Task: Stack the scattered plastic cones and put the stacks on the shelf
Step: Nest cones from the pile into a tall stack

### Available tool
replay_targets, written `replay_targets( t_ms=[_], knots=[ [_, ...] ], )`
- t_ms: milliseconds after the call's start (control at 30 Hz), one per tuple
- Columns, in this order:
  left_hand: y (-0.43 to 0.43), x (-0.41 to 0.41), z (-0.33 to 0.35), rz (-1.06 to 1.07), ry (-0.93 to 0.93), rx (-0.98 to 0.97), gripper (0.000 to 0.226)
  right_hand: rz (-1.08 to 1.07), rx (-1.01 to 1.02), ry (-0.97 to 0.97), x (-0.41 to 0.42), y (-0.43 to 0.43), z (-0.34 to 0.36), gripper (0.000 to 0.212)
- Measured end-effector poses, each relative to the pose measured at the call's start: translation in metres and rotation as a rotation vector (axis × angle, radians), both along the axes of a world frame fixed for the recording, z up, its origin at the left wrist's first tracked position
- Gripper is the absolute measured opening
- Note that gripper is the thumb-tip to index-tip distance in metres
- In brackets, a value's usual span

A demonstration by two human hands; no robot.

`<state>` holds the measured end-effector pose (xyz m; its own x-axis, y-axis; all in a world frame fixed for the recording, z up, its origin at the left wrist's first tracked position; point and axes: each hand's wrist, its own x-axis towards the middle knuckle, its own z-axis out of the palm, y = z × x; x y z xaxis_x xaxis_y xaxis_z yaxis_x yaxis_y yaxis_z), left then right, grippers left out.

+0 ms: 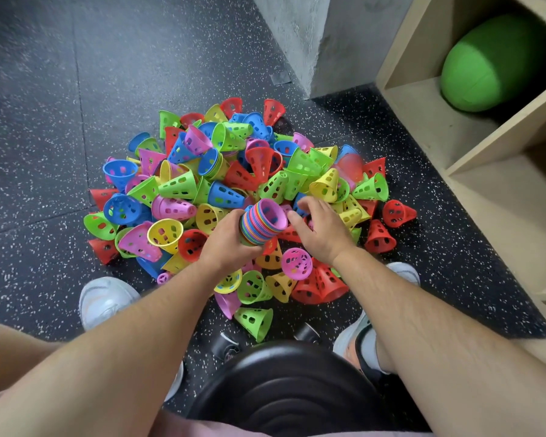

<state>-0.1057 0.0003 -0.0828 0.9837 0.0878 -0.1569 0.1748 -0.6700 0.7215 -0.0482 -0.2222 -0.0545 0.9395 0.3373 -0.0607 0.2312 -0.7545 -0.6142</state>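
A big heap of loose plastic cones (234, 178) in red, blue, green, yellow and pink lies on the dark speckled floor. My left hand (226, 241) grips a nested stack of cones (262, 220), held tilted over the heap's near side, with a pink cone innermost and its open mouth facing up and right. My right hand (319, 230) hovers just to the right of the stack, fingers spread and curled down over the heap, holding nothing that I can see. The wooden shelf (473, 146) stands to the right of the heap.
A green padded roll (492, 64) fills one shelf compartment. A grey concrete pillar (322, 42) rises behind the heap. My white shoes (104, 299) flank the near edge of the heap, and a black round stool seat (284, 389) is under me.
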Motion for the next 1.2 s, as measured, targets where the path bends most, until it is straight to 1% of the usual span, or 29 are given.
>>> replay_targets(
  t_ms=[33,67,133,167,233,367,433,500,533,567,667,700,767,833,900,1000,1033,1100,1133,1200],
  knots=[
    [0.001,-0.001,-0.001,-0.008,0.005,0.014,0.065,0.026,-0.055,-0.014,-0.006,-0.008,-0.006,0.032],
    [0.002,-0.002,-0.001,-0.017,0.009,0.023,0.065,0.092,-0.135,-0.017,-0.013,-0.016,-0.012,0.025],
    [0.003,-0.004,-0.003,-0.034,0.015,0.033,0.065,0.273,-0.285,0.013,-0.025,-0.031,-0.026,0.023],
    [0.003,-0.005,-0.003,-0.039,0.018,0.038,0.064,0.347,-0.336,0.040,-0.030,-0.036,-0.032,0.026],
    [0.004,-0.007,-0.004,-0.045,0.025,0.046,0.064,0.429,-0.413,0.090,-0.036,-0.041,-0.040,0.035],
    [0.005,-0.009,-0.004,-0.037,0.044,0.044,0.064,0.445,-0.537,0.106,-0.035,-0.035,-0.044,0.055],
    [0.005,-0.009,-0.004,-0.031,0.050,0.044,0.065,0.362,-0.480,0.103,-0.032,-0.032,-0.042,0.066],
    [0.005,-0.010,-0.004,-0.014,0.057,0.038,0.067,0.205,-0.353,0.119,-0.028,-0.029,-0.036,0.079],
    [0.006,-0.010,-0.004,-0.002,0.061,0.033,0.068,0.119,-0.280,0.119,-0.025,-0.027,-0.032,0.082],
    [0.006,-0.011,-0.005,0.011,0.067,0.025,0.069,0.034,-0.207,0.103,-0.021,-0.024,-0.027,0.080],
    [0.008,-0.010,-0.005,0.046,0.072,0.000,0.069,-0.196,0.038,0.038,-0.005,-0.010,-0.008,0.060],
    [0.008,-0.010,-0.006,0.057,0.068,-0.013,0.068,-0.247,0.120,0.015,0.001,-0.003,0.000,0.058],
    [0.008,-0.010,-0.006,0.088,0.054,-0.051,0.066,-0.297,0.260,-0.040,0.010,0.011,0.014,0.060],
    [0.007,-0.008,-0.004,0.123,0.035,-0.069,0.064,-0.286,0.353,-0.012,0.018,0.026,0.028,0.068],
    [0.006,-0.006,0.000,0.146,0.015,-0.080,0.063,-0.201,0.356,0.078,0.024,0.039,0.038,0.071],
    [0.005,-0.002,0.008,0.176,-0.025,-0.101,0.059,-0.043,0.261,0.176,0.026,0.055,0.038,0.078],
    [0.006,-0.002,0.011,0.193,-0.041,-0.099,0.059,-0.049,0.268,0.187,0.026,0.058,0.035,0.074],
    [0.010,-0.004,0.012,0.232,-0.054,-0.103,0.058,-0.124,0.292,0.172,0.024,0.059,0.028,0.051],
    [0.012,-0.005,0.012,0.251,-0.054,-0.108,0.058,-0.130,0.254,0.143,0.022,0.058,0.023,0.039],
    [0.017,-0.010,0.011,0.274,-0.045,-0.111,0.058,-0.011,0.093,0.095,0.014,0.051,0.010,0.022]
  ],
)
